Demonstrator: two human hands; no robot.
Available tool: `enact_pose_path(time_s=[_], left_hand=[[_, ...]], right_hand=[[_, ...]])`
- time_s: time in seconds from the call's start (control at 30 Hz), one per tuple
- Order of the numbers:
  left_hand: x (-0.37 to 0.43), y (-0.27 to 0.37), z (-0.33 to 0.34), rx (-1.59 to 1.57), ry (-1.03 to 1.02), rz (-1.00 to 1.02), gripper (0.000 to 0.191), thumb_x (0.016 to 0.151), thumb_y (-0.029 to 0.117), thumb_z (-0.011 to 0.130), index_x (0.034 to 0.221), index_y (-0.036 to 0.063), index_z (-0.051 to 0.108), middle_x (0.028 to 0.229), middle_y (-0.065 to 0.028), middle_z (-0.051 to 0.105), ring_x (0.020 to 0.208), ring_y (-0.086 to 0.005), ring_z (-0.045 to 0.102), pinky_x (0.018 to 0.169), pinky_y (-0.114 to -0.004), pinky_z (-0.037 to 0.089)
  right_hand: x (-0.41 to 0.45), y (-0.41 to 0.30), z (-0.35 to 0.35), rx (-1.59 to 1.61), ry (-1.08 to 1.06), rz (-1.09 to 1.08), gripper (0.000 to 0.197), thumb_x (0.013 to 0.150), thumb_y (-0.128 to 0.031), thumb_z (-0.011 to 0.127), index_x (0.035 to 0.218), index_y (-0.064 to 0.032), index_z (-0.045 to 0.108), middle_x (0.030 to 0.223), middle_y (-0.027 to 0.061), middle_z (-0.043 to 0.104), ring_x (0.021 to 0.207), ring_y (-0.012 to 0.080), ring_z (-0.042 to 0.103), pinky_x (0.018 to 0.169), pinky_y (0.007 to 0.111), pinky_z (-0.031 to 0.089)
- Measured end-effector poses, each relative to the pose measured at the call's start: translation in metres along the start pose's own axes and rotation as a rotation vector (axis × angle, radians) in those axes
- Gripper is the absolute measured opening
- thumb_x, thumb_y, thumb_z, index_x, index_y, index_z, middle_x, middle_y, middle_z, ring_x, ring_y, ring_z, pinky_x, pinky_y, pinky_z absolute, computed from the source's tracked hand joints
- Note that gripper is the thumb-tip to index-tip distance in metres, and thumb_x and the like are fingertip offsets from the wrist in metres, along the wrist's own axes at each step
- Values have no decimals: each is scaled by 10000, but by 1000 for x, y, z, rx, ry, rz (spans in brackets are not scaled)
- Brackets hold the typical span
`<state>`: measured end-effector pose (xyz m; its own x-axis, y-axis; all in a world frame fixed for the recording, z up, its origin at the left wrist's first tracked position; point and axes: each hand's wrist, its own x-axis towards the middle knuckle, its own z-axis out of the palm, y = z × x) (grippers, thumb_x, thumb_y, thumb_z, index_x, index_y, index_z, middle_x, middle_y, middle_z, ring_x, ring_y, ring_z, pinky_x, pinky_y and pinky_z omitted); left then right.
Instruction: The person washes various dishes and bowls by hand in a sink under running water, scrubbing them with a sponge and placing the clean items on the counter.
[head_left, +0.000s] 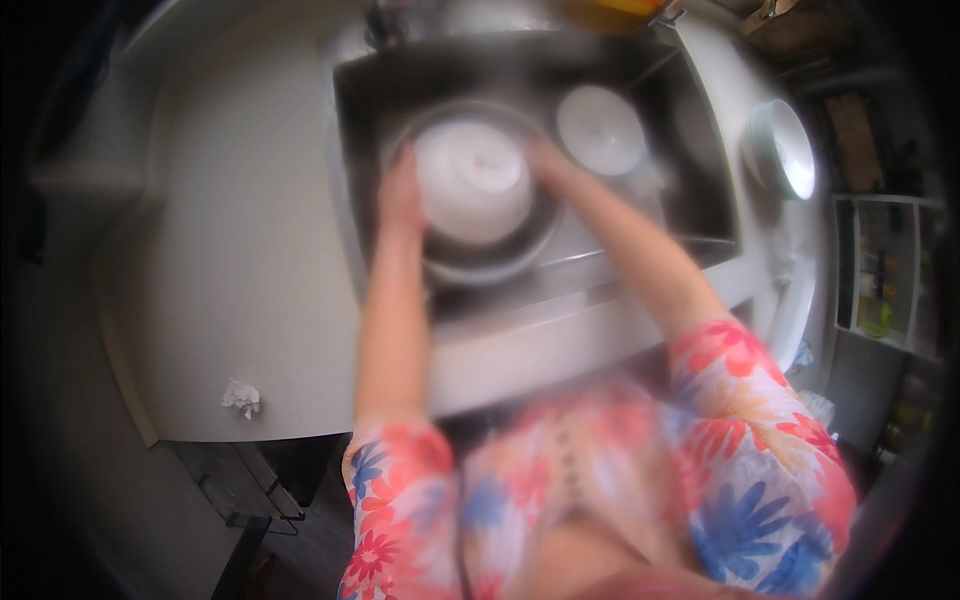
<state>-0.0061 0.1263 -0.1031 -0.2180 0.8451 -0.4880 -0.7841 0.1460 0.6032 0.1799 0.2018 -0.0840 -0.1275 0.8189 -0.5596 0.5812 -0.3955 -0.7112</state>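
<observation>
A white bowl (465, 199) is upside down, its round foot facing up, over a round metal basin (487, 271) in the sink. My left hand (403, 193) grips the bowl's left side. At its right side, my right hand (546, 166) holds the rim, though blur hides the fingertips. To the right in the sink lies another white dish (601, 130), apart from my hands.
The dark sink (697, 150) is set in a pale countertop (247, 247). On the right counter stands a stack of white bowls (781, 150). A crumpled white tissue (241, 397) lies near the left front edge. Shelves (877, 262) hold small items at far right.
</observation>
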Motion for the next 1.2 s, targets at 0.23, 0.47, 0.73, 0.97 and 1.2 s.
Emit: enact_pose_path(time_s=[0.23,0.47,0.73,0.97,1.2], left_hand=[[10,-3,-4,-115,-233,-125,410,864,305,422,1083,-40,462,1051,-131,526,939,-219,519,809,-325,431],[5,-33,18,127,-17,-210,492,780,473,493,1031,51,517,1019,-76,548,925,-194,530,797,-361,436],[-12,-32,60,353,-45,-509,481,856,455,291,1149,97,421,1062,-108,520,937,-276,530,762,-442,433],[35,-41,37,1231,63,40,295,714,219,564,922,11,580,788,-74,614,728,-205,587,677,-318,456],[66,-71,163,1649,-194,671,237,678,182,560,867,43,599,766,-123,593,712,-249,577,677,-324,446]], right_hand=[[-46,-17,-32,259,96,-224,313,838,-260,469,1008,-6,534,909,80,593,823,192,571,731,322,445],[-48,-8,-46,1072,-603,29,344,790,-245,565,1042,-23,495,981,87,561,873,180,549,787,343,449],[-59,-3,-36,-55,-380,-467,304,776,-232,574,957,11,567,803,70,601,727,108,544,671,250,441],[-87,-32,-139,1021,-537,-84,334,767,-201,599,1028,-7,525,930,84,575,844,158,553,760,310,456],[-131,-52,-308,663,57,-685,288,797,-205,562,997,1,532,900,79,589,806,138,577,738,272,479]])
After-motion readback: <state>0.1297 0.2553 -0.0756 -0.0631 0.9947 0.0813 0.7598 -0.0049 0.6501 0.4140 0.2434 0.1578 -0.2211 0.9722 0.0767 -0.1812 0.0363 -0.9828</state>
